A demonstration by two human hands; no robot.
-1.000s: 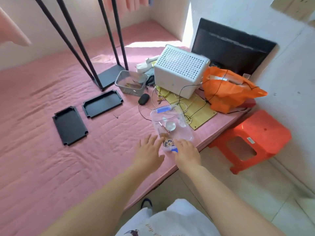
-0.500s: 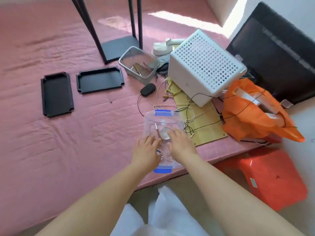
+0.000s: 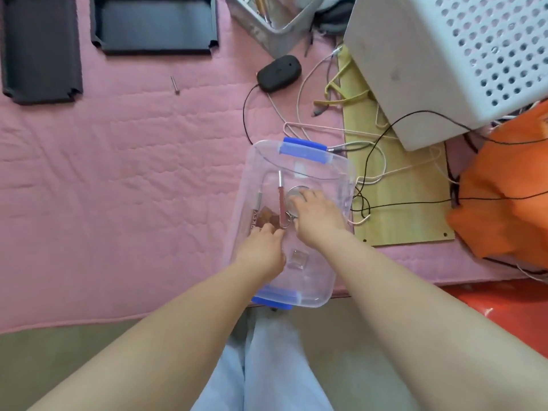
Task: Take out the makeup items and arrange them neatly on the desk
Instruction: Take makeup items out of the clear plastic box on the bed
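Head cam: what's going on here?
A person has both hands inside a clear bin with blue latches on a pink cover. The right hand rests on a round compact; the left hand reaches toward a slim tube and a brown item. Nothing has been laid out yet.

A clear plastic storage box with blue clip handles at both ends sits at the near edge of the pink quilted surface, one end just overhanging it. Inside lie a slim silver-and-pink makeup stick, a round silver-rimmed compact beside it, a brown eyeshadow palette against the left wall, and a small clear square case nearer the front. Both hands reach into the box among the items.
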